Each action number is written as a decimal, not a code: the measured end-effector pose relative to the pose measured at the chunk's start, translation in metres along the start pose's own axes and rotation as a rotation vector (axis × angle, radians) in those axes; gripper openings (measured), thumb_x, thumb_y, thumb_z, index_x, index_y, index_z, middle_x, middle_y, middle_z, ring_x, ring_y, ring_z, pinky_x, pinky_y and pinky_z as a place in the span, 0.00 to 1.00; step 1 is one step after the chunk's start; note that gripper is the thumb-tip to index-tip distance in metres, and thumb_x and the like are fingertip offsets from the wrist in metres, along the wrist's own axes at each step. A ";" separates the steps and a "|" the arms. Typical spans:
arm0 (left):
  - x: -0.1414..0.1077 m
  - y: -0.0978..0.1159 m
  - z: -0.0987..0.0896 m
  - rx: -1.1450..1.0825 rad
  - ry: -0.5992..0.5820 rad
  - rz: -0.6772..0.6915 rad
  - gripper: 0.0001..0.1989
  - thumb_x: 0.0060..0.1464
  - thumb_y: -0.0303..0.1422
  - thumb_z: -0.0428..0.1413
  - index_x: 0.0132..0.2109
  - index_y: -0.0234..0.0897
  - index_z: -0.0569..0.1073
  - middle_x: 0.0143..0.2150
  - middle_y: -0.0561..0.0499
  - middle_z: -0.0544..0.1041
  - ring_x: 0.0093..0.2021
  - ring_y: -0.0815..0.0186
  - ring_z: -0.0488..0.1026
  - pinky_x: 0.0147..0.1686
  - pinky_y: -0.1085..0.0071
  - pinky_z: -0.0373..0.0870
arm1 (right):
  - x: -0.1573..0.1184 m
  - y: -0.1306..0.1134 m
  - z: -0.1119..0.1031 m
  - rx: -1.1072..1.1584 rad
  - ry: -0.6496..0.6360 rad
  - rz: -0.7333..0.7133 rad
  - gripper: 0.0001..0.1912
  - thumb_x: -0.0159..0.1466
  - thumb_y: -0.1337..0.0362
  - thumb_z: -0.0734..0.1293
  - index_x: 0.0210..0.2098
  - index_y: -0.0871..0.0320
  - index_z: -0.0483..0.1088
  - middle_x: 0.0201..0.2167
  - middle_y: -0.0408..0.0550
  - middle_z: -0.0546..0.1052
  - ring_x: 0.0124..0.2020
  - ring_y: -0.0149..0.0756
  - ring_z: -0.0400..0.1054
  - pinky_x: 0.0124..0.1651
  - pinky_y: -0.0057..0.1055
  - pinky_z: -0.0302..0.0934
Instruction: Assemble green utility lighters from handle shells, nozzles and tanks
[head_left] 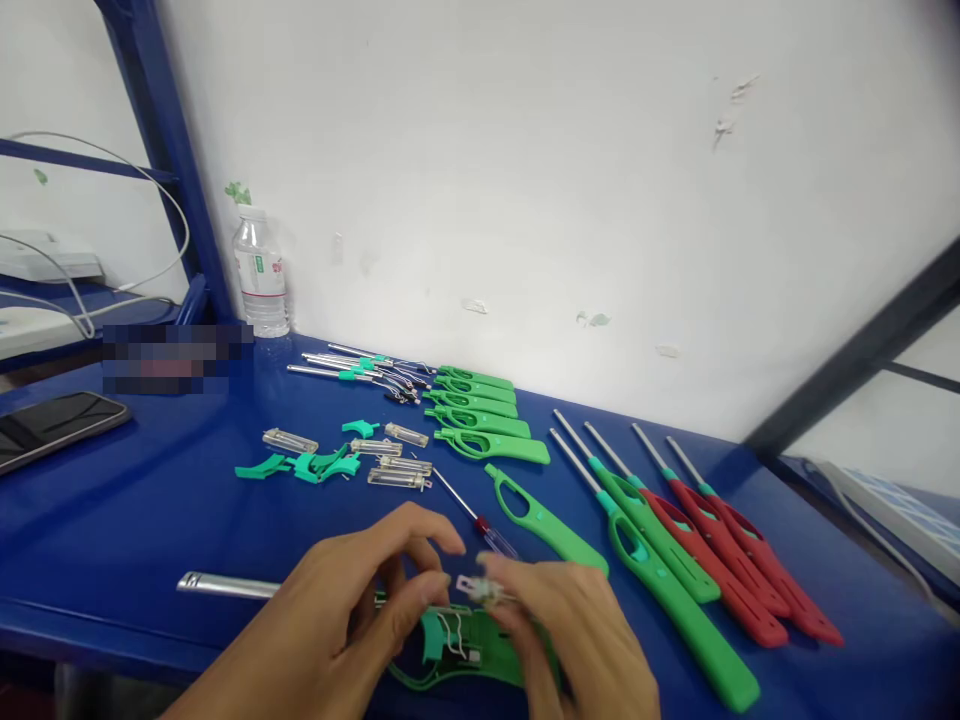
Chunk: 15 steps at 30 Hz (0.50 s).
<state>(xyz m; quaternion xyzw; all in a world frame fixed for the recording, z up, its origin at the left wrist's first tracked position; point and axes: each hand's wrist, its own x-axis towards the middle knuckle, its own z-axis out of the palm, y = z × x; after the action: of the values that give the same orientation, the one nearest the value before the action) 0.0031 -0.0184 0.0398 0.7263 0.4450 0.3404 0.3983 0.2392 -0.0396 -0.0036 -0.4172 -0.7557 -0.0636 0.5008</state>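
An open green lighter shell (491, 650) lies at the table's front edge, with a teal trigger (433, 637) and thin wires inside. A metal tube (229, 585) sticks out to its left. My left hand (360, 600) is curled over the tube end of the shell, thumb and fingers bent close at the trigger. My right hand (577, 630) pinches a small clear fuel tank (484, 590) above the shell; the tank is blurred and its far end is hidden by the fingers.
Behind lie clear tanks (405, 465), teal triggers (326, 465), metal tubes with wires (352, 372), green shell halves (476, 415) and a screwdriver (487, 530). Green (675, 600) and red lighters (750, 540) lie right. A phone (56, 425) and bottle (260, 275) stand left.
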 end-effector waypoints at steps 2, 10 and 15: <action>0.001 0.000 -0.003 0.213 0.097 0.144 0.13 0.80 0.48 0.55 0.57 0.52 0.82 0.46 0.57 0.87 0.38 0.67 0.84 0.38 0.78 0.78 | -0.002 0.003 0.000 0.053 0.006 0.134 0.13 0.86 0.59 0.68 0.67 0.42 0.78 0.50 0.41 0.90 0.47 0.36 0.87 0.53 0.31 0.75; 0.012 -0.023 0.019 0.525 0.071 0.475 0.12 0.69 0.26 0.65 0.53 0.48 0.85 0.49 0.55 0.87 0.49 0.62 0.89 0.72 0.57 0.80 | -0.005 0.007 -0.001 0.169 -0.009 0.292 0.09 0.82 0.62 0.72 0.58 0.45 0.84 0.49 0.44 0.89 0.47 0.39 0.85 0.59 0.30 0.76; 0.015 -0.027 0.018 0.467 0.098 0.508 0.15 0.75 0.23 0.56 0.49 0.48 0.83 0.44 0.58 0.85 0.43 0.67 0.86 0.67 0.65 0.79 | -0.008 0.003 -0.001 0.120 -0.008 0.350 0.11 0.83 0.54 0.71 0.59 0.44 0.85 0.48 0.46 0.89 0.48 0.43 0.85 0.57 0.33 0.78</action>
<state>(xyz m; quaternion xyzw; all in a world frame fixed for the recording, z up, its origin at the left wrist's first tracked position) 0.0142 -0.0018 0.0097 0.8682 0.3345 0.3521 0.1019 0.2429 -0.0427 -0.0101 -0.5118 -0.6759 0.0713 0.5254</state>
